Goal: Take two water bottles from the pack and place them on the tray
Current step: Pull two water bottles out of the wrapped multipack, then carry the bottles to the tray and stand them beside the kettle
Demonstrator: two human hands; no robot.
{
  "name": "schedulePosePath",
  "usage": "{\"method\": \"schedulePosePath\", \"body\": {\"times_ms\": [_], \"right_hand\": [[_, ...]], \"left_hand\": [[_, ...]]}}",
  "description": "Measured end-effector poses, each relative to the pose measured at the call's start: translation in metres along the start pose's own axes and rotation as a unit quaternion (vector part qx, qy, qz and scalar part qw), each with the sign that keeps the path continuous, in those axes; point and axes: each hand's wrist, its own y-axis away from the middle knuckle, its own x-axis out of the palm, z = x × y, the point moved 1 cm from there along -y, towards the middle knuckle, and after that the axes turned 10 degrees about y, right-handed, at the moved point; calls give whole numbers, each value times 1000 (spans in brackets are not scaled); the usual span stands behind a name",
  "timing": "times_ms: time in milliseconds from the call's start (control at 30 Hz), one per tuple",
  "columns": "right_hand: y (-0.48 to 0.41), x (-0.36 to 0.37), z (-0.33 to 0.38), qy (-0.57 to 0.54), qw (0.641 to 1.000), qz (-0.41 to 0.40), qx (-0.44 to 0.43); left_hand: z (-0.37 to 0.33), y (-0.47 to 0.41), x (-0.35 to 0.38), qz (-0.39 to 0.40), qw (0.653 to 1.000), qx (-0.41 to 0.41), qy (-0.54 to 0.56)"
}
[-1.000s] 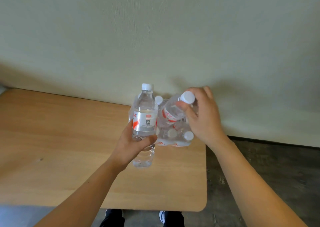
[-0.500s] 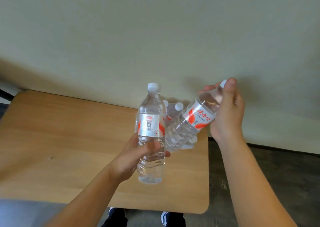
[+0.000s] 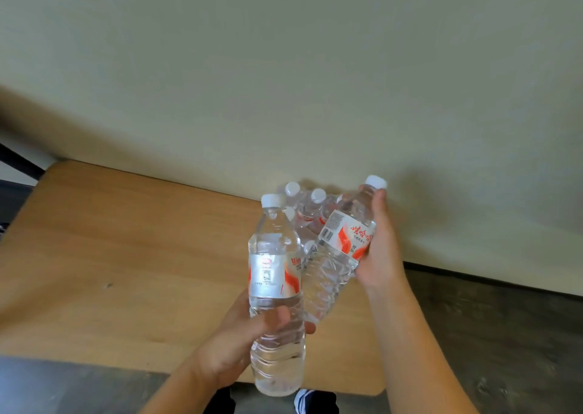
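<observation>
My left hand (image 3: pixel 235 344) grips the lower half of a clear water bottle (image 3: pixel 275 275) with a white cap and a red and silver label, held upright above the table's front edge. My right hand (image 3: pixel 380 256) holds a second water bottle (image 3: pixel 339 256) tilted, cap up and to the right, its base near the first bottle. Behind both bottles the pack of bottles (image 3: pixel 307 207) stands at the far right of the table against the wall, partly hidden. No tray is in view.
The wooden table (image 3: pixel 126 256) stretches to the left, with a rounded front right corner. A pale wall runs behind it. Dark floor (image 3: pixel 489 334) lies to the right, and my shoes show below the table's front edge.
Both bottles have come up and toward me, away from the pack. The right-hand bottle is fully out of the pack and less tilted than before.
</observation>
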Motion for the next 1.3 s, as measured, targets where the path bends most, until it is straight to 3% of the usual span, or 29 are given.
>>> {"method": "schedulePosePath", "body": {"times_ms": [100,267,400,600,733,1000,1200,1300], "right_hand": [[16,10,-25,37,998,7,44],[39,17,-39,-6,996,50,74],[57,26,-23,-9,996,56,66],[99,48,1,29,990,129,50],[127,70,14,27,983,177,43],[196,124,28,90,922,376,0],[257,179,16,130,861,488,-59],[293,218,1,134,843,519,-50]], "left_hand": [[-2,4,1,-1,1000,-1,0],[-17,17,-6,17,1000,-11,-9],[-38,35,-19,-31,999,-4,-36],[-76,67,-21,-75,996,44,1],[-100,95,-9,-129,981,130,-62],[-104,198,11,-238,924,270,-130],[-95,288,7,-316,882,337,-91],[-101,338,-8,-326,869,366,-64]]}}
